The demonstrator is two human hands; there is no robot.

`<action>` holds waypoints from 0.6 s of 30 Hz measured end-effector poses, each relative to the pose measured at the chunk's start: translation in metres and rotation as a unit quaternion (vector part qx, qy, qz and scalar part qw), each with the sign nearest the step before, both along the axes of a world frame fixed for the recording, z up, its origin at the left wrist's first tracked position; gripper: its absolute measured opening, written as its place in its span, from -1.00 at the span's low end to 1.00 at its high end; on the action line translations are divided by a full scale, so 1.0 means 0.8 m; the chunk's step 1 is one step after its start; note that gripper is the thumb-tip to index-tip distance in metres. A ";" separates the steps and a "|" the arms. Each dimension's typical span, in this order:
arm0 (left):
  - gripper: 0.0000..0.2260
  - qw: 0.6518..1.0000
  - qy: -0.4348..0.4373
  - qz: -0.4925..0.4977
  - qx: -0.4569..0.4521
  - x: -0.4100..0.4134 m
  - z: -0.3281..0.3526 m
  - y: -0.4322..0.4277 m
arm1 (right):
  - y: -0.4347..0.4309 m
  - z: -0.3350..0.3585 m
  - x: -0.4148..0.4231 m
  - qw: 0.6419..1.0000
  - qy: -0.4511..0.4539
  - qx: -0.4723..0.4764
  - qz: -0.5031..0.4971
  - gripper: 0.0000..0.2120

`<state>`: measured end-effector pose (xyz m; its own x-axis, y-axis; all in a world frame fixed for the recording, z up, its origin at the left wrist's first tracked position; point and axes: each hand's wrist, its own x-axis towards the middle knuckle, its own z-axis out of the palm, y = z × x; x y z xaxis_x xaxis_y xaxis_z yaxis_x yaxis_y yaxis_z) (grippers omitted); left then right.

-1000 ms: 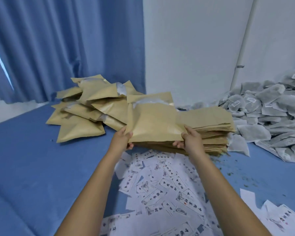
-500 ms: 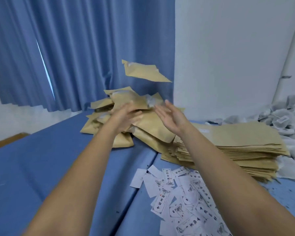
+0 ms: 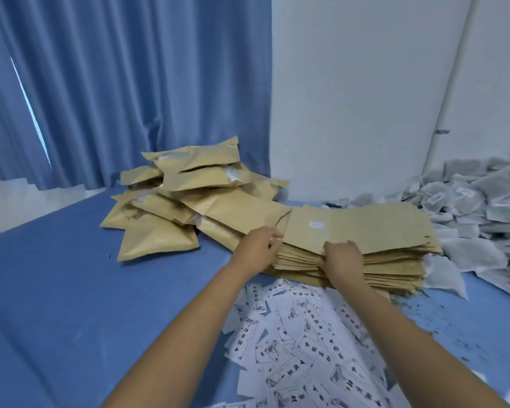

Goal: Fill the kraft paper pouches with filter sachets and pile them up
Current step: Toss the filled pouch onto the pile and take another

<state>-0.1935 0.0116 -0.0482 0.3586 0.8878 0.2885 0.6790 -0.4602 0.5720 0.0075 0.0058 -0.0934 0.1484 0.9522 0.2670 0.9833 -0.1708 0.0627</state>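
Note:
A flat stack of empty kraft paper pouches (image 3: 362, 231) lies in front of me on the blue surface. My left hand (image 3: 258, 247) touches the stack's left corner, fingers on the pouch edges. My right hand (image 3: 342, 256) pinches the front edge of the upper pouches. Behind and to the left, a loose pile of filled kraft pouches (image 3: 189, 198) rests against the curtain. Grey-white filter sachets (image 3: 480, 207) are heaped at the right.
White printed labels (image 3: 304, 343) are scattered on the blue surface (image 3: 56, 304) under my forearms. A blue curtain (image 3: 115, 83) and white wall (image 3: 351, 98) close off the back. Dark crumbs speckle the surface at the right.
A filled pouch that both hands held was tossed and now lies on the pile at the left. Both hands came back down to the stack of empty pouches.

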 end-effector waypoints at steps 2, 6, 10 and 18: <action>-0.64 0.991 0.113 -0.020 0.074 0.026 -0.024 -0.012 | -0.018 0.003 0.008 0.999 -0.012 0.044 0.012 -0.78; -0.42 0.944 0.289 -0.021 0.158 0.078 -0.051 -0.034 | -0.068 0.000 0.009 0.976 0.165 0.095 0.102 -0.82; -0.52 0.896 0.408 -0.011 0.175 0.111 -0.082 -0.059 | -0.118 -0.004 0.035 0.862 0.484 0.008 0.149 -0.87; -0.51 0.835 0.450 -0.229 0.220 0.086 -0.122 -0.120 | -0.183 0.005 0.182 0.743 0.658 0.036 -0.117 -0.85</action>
